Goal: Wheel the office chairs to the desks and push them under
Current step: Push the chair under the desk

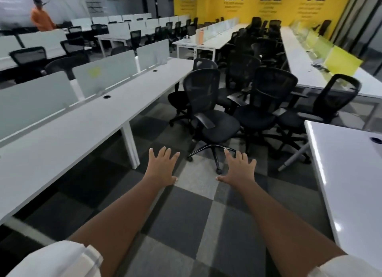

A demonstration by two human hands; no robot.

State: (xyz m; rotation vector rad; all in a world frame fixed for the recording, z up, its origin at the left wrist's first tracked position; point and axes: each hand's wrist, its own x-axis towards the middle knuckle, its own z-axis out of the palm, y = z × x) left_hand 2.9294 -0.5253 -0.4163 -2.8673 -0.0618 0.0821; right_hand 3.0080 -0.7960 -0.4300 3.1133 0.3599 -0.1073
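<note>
Several black mesh office chairs stand bunched in the aisle ahead. The nearest chair (208, 111) faces right, its star base just beyond my fingers. Another chair (268, 103) stands to its right. A long white desk (82, 127) with frosted dividers runs along the left. A second white desk (351, 173) fills the right edge. My left hand (162, 167) and my right hand (237, 169) are stretched out over the carpet with fingers spread, holding nothing and touching no chair.
More chairs crowd the aisle further back between white desk rows (299, 55). A person in orange (40, 18) stands at the far left. An orange bottle (201, 36) stands on a far desk. The checkered grey carpet (186, 225) lies open beneath my arms.
</note>
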